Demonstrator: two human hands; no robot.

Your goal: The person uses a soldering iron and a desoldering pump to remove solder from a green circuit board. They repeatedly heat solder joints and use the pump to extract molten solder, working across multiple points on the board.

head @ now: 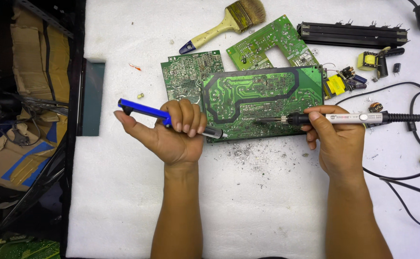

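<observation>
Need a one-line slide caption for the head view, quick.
Left hand holds a blue desoldering pump, right hand a soldering iron, both tips on a green circuit board.

Large green circuit board [263,103] lies centre on white foam mat [123,192]. Two smaller green boards [186,74] behind it, at 10 and 12 o'clock. Wooden-handled paintbrush [224,24] at 11. Long black heatsink bar [351,34] at 1. Loose yellow-wound transformers [337,84] at 3. Solder debris [248,153] at 6.

Left hand [171,136] with blue desoldering pump [169,117] at 9; right hand [332,141] with grey-handled soldering iron [344,118] at 3, tip on board.

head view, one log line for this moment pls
left hand: holds blue desoldering pump | right hand: holds soldering iron, tip on large green circuit board
</observation>
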